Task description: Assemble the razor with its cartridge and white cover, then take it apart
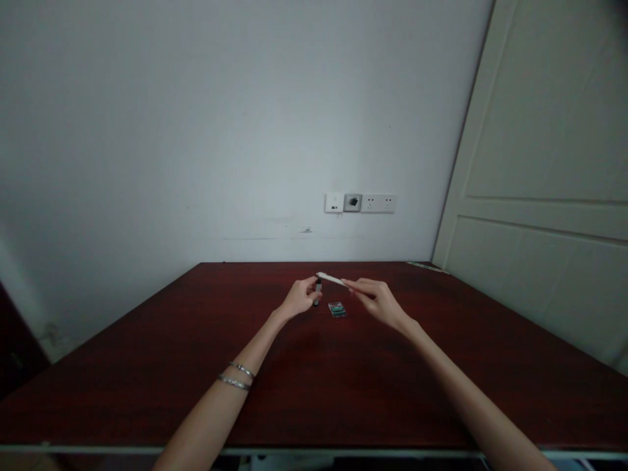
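My left hand (300, 298) is closed around a small dark-and-grey stick-like object (318, 293), held nearly upright above the table. Its exact kind is too small to make out. From the other side, my right hand (377, 299) pinches one end of a slim white strip (331, 279). The strip slants up to the left, and its far end meets or overlaps the top of the grey object; I cannot tell whether they touch. Just below and between both hands, a small clear packet with green and red markings (337, 309) lies flat on the dark red table (314, 386).
A pale wall (275, 131) rises behind the table, with wall sockets (379, 203) above its back edge. On the right stands a cream panelled door (544, 163). A thin light strip (428, 267) lies along the table's back right edge.
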Demonstrator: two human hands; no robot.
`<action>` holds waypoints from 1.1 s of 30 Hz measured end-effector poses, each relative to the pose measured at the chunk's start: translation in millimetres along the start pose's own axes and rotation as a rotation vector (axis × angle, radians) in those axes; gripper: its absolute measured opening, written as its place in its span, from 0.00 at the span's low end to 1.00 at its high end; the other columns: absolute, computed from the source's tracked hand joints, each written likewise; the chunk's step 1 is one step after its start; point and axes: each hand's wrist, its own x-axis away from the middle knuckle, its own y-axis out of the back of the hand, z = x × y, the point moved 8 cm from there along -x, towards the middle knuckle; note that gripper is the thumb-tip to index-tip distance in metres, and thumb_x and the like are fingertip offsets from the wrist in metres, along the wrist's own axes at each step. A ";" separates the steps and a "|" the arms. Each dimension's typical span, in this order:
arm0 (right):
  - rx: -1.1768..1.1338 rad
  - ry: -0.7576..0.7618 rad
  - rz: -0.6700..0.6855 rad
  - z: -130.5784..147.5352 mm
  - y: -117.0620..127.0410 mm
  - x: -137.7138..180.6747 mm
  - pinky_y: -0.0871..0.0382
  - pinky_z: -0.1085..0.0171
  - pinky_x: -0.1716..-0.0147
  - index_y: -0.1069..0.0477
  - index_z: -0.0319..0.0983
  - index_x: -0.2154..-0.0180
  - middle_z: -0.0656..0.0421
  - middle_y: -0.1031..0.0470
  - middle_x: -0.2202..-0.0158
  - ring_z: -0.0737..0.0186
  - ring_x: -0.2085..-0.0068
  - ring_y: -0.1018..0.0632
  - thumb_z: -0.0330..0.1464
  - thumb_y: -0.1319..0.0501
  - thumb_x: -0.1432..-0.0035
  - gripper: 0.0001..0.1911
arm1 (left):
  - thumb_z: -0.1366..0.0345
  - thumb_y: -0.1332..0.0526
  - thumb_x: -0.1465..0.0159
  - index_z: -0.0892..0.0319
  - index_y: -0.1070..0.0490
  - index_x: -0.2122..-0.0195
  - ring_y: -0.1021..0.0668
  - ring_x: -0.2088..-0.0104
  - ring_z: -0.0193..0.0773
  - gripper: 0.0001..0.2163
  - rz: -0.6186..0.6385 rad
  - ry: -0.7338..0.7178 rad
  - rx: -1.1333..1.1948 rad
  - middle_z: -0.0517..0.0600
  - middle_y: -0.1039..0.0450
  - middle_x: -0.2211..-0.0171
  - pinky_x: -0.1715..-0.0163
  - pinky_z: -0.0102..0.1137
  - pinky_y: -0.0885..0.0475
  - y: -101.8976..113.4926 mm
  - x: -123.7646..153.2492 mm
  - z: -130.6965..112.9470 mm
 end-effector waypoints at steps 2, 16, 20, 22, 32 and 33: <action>0.014 -0.017 -0.065 -2.1 3.9 0.4 0.35 0.67 0.67 0.32 0.39 0.49 0.56 0.27 0.70 0.65 0.69 0.28 0.32 0.49 0.40 0.18 | 0.70 0.43 0.47 0.63 0.32 0.68 0.27 0.75 0.31 0.05 0.000 0.004 0.004 0.47 0.30 0.75 0.74 0.24 0.34 -0.1 -0.2 1.6; 0.121 0.010 0.014 9.0 -6.8 -2.3 0.34 0.67 0.66 0.33 0.42 0.48 0.55 0.26 0.66 0.65 0.68 0.27 0.31 0.50 0.40 0.19 | 0.70 0.44 0.46 0.63 0.32 0.70 0.28 0.75 0.31 0.04 -0.012 -0.017 -0.122 0.47 0.29 0.76 0.74 0.24 0.35 1.0 -0.1 4.0; 0.135 0.033 0.067 14.9 -9.2 -2.5 0.34 0.68 0.67 0.32 0.42 0.48 0.55 0.26 0.66 0.65 0.68 0.27 0.30 0.50 0.40 0.19 | 0.70 0.43 0.48 0.64 0.31 0.69 0.27 0.74 0.32 0.05 -0.019 0.013 -0.111 0.47 0.29 0.76 0.74 0.24 0.34 1.1 -0.2 8.7; 0.113 0.066 0.114 18.4 -11.9 -2.6 0.34 0.68 0.68 0.32 0.42 0.49 0.55 0.27 0.67 0.66 0.70 0.28 0.31 0.49 0.40 0.18 | 0.71 0.43 0.49 0.64 0.32 0.69 0.27 0.75 0.32 0.06 -0.012 0.037 -0.064 0.47 0.29 0.75 0.75 0.24 0.33 0.8 -0.4 9.8; 0.132 -0.055 -0.238 -22.5 13.1 -13.1 0.34 0.67 0.69 0.29 0.40 0.51 0.55 0.26 0.69 0.64 0.70 0.27 0.33 0.48 0.40 0.18 | 0.68 0.41 0.48 0.64 0.34 0.67 0.23 0.79 0.35 0.08 0.127 0.382 0.359 0.50 0.28 0.76 0.79 0.27 0.30 -7.5 6.9 -0.1; 0.149 -0.066 -0.217 -24.5 9.4 -15.2 0.34 0.67 0.69 0.29 0.40 0.51 0.55 0.25 0.68 0.64 0.70 0.27 0.34 0.48 0.40 0.17 | 0.67 0.41 0.48 0.64 0.33 0.67 0.23 0.79 0.35 0.09 0.135 0.404 0.380 0.51 0.27 0.76 0.79 0.27 0.30 -8.2 8.8 -1.7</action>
